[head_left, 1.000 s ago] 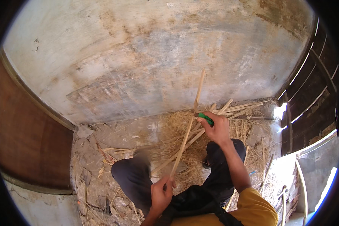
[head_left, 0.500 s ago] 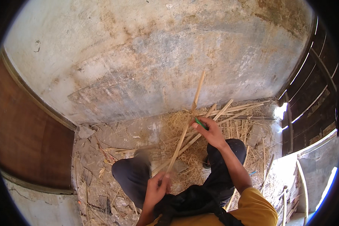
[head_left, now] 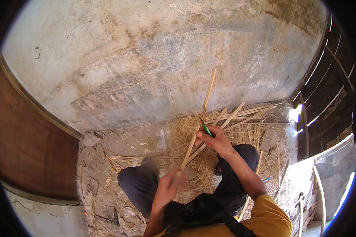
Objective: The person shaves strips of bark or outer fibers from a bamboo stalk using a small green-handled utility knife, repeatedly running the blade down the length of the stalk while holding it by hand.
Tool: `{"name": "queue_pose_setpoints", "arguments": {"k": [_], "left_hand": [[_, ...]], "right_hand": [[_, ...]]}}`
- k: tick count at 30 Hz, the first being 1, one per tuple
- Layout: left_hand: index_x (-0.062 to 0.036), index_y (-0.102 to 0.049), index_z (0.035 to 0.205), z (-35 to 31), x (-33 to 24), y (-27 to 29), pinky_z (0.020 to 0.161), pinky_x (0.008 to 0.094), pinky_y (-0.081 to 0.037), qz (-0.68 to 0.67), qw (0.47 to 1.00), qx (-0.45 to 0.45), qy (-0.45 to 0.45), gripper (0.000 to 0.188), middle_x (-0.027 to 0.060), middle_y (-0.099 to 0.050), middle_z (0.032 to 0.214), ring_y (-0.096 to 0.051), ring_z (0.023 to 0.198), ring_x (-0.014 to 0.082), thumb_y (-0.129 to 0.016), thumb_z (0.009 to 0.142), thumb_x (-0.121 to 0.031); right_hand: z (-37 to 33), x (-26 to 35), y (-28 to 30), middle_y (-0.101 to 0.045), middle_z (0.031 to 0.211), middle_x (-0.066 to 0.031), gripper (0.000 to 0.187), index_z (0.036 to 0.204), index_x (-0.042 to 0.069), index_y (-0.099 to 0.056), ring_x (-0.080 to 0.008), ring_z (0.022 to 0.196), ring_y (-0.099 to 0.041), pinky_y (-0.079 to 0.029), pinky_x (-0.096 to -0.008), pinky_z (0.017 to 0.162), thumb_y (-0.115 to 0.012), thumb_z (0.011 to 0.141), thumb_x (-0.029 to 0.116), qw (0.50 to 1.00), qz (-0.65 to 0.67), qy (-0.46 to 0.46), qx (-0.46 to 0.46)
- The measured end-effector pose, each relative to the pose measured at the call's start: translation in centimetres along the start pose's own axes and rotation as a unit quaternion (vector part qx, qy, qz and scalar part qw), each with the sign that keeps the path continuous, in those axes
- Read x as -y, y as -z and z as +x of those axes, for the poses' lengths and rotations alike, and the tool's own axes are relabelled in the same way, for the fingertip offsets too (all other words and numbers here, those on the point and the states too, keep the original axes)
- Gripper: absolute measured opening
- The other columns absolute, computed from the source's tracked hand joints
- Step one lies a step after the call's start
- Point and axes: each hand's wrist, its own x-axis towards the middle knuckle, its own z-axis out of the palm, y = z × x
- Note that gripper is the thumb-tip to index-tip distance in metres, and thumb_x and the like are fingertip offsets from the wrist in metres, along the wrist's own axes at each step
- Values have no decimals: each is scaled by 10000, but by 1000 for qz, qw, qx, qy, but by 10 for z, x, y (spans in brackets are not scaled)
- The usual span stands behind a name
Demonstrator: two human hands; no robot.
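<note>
A long, pale bamboo strip (head_left: 208, 93) slants up and away from me toward the wall. Its near end is in my left hand (head_left: 169, 186), whose fingers are closed round it and a little blurred. My right hand (head_left: 216, 141) grips a knife with a green handle (head_left: 206, 129), its blade lying against the strip about midway along. The thumb of that hand presses near the strip. Thin curled shavings (head_left: 194, 118) stand off the strip beside the blade.
Several bamboo strips (head_left: 251, 111) lie by the wall (head_left: 154, 71) on a heap of straw-like shavings (head_left: 241, 140). My bent knees (head_left: 136, 181) flank the work. A brown wooden panel (head_left: 35, 138) stands at left, dark slatted boards (head_left: 324, 98) at right.
My left hand has moved slightly up along the strip. My right hand and the knife have shifted a little down and left, and more of the blade shows.
</note>
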Motion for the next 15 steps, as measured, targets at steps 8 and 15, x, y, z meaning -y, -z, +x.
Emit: {"name": "queue_pose_setpoints", "arguments": {"k": [8,15], "left_hand": [[39,-662,1391,24,-10,-5,624,227,-450,-147,984,42,90,481,-59,-532,760,-538,671,42,-490,1182,-358],[61,-675,1377,25,-6,9,540,241,-294,-151,985,-34,80,473,-111,-424,721,-384,603,10,-510,1179,-336]], "right_hand": [[1,-9,4,-729,832,-8,296,1128,36,-717,-77,734,-598,-430,-284,655,-631,1109,319,993,-60,87,-49],[2,-1,27,-627,760,2,388,1165,12,-684,-61,586,-446,-320,-255,570,-511,1150,359,973,-67,120,-185]]}}
